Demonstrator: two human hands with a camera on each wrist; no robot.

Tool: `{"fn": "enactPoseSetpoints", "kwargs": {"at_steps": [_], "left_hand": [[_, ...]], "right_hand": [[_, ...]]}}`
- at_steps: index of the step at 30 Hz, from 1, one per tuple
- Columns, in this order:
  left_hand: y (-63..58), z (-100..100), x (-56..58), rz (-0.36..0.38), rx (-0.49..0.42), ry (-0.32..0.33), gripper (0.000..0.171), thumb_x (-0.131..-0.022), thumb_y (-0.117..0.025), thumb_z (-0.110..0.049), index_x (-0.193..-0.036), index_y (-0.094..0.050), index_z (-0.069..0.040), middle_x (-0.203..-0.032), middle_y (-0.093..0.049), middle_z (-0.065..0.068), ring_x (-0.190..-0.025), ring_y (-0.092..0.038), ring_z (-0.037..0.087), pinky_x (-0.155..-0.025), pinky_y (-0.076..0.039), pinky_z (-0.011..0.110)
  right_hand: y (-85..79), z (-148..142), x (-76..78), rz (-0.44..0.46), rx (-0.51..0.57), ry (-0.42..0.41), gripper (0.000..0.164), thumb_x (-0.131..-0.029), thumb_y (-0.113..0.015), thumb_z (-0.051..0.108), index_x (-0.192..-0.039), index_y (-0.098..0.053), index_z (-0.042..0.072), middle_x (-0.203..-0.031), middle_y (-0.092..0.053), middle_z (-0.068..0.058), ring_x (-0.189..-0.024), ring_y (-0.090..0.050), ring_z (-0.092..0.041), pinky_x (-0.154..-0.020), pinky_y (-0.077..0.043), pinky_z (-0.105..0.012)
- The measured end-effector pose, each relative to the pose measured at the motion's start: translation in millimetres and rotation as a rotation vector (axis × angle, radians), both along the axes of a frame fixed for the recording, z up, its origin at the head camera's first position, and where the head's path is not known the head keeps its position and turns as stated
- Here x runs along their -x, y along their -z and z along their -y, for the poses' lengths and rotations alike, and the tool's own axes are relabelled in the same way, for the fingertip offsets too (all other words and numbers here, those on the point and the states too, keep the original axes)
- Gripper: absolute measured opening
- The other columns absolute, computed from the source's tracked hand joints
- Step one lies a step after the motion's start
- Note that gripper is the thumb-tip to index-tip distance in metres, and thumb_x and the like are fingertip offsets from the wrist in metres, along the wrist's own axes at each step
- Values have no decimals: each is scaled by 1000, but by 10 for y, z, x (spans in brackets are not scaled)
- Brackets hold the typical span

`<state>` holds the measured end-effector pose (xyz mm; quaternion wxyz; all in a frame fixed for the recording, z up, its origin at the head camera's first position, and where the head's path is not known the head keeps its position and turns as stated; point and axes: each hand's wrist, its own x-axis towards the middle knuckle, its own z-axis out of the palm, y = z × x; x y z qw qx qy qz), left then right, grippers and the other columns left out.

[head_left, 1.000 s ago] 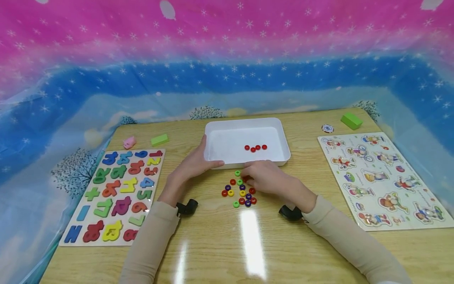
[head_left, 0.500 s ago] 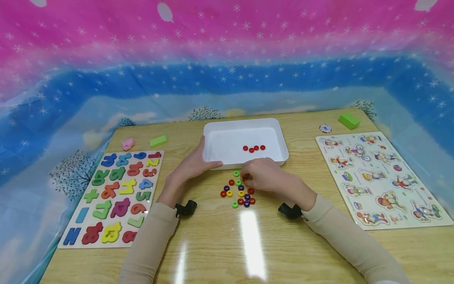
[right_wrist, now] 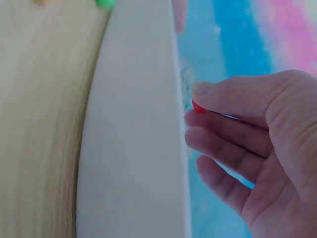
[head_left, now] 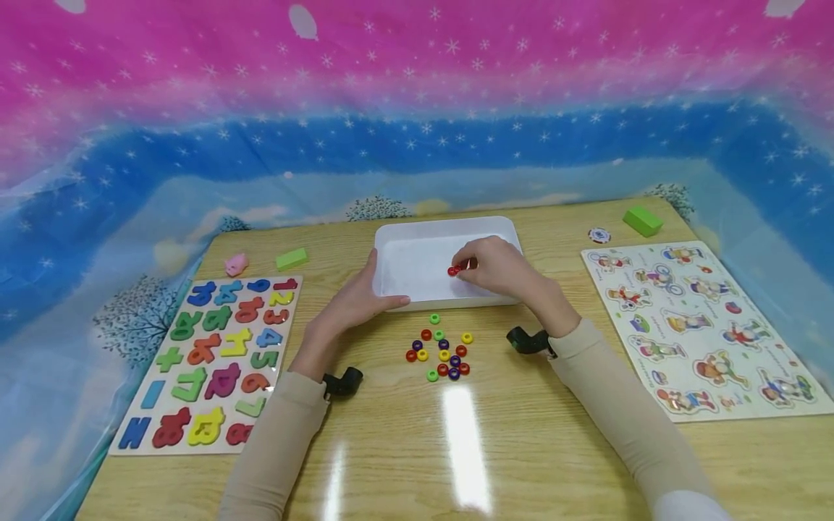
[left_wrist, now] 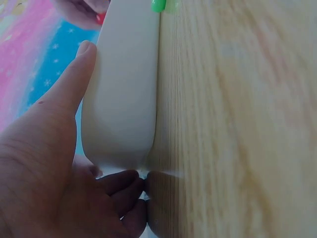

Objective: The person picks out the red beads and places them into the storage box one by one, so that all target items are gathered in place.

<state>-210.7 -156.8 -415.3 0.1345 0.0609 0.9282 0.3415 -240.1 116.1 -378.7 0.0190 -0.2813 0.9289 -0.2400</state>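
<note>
In the head view, a shallow white plastic tray (head_left: 410, 264) stands on the wooden table. My left hand (head_left: 352, 298) holds its near left corner, thumb along the front rim and fingers at the left side. Over the tray, my right hand (head_left: 496, 266) pinches a red bead (right_wrist: 198, 107) between thumb and index finger, clearest in the right wrist view. Another red bead (head_left: 452, 271) shows by the fingertips; the hand hides the tray floor behind it. In front of the tray lie loose ring-shaped beads in red, yellow, green and purple, among them a yellow bead (head_left: 467, 338).
On the left lies a number puzzle board (head_left: 218, 362), with a pink pig figure (head_left: 236, 265) and a green block (head_left: 291, 259) behind it. A picture puzzle board (head_left: 704, 333), a poker chip (head_left: 599, 235) and another green block (head_left: 643, 221) are on the right.
My right hand has lifted from the loose beads and moved up and forward over the tray with a red bead. A yellow bead it was covering now shows. The left hand stays put.
</note>
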Motion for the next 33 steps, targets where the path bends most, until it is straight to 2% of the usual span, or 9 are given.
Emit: {"fn": "enactPoseSetpoints", "kwargs": {"at_steps": [3, 7, 13, 18, 24, 29, 33], "left_hand": [[4, 17, 6, -5, 3, 5, 121, -66, -63, -73, -147, 15, -29, -158, -7, 3, -143, -19, 27, -111, -27, 49], [29, 3, 17, -8, 1, 11, 121, -65, -63, -74, -147, 14, -29, -158, -8, 2, -143, -20, 26, -111, -28, 49], [37, 5, 25, -3, 2, -4, 121, -65, -64, -73, -147, 14, -30, -158, -8, 2, -143, -20, 26, -110, -29, 49], [22, 34, 28, 8, 7, -4, 120, -66, -64, -72, -147, 15, -30, -158, -6, 1, -143, -18, 27, -111, -27, 50], [15, 22, 18, 7, 10, -5, 119, -68, -64, -70, -147, 15, -30, -158, -7, 4, -143, -19, 28, -111, -27, 50], [11, 17, 20, 10, 14, -6, 119, -67, -63, -72, -147, 16, -30, -158, -7, 4, -143, -20, 29, -111, -27, 50], [5, 28, 21, 13, 6, -7, 119, -68, -64, -70, -146, 17, -31, -158, -7, 3, -143, -20, 29, -110, -28, 51]], "right_hand": [[74, -9, 173, 15, 17, 63, 15, -83, -67, 18, -96, -73, 16, -91, -70, 2, -80, -59, -14, -70, -46, -31], [171, -38, 298, 30, 6, 117, 12, -83, -65, 17, -93, -72, 15, -87, -69, 0, -76, -56, -16, -67, -45, -31], [255, -40, 354, 63, -11, 126, 12, -83, -65, 18, -92, -72, 15, -86, -67, 0, -74, -55, -15, -67, -44, -31], [251, -17, 355, 63, 1, 124, 16, -84, -65, 20, -97, -72, 14, -87, -68, 0, -75, -56, -15, -67, -45, -31], [132, -37, 206, 53, 48, 68, 17, -83, -67, 19, -99, -72, 14, -89, -68, 1, -76, -56, -14, -68, -44, -30], [13, -47, -113, 43, 90, -95, 17, -83, -69, 19, -99, -72, 14, -90, -68, 3, -75, -57, -11, -68, -46, -29], [-12, -11, -387, 40, 77, -213, 15, -83, -69, 16, -97, -72, 14, -87, -68, 4, -73, -56, -7, -67, -47, -26]]}}
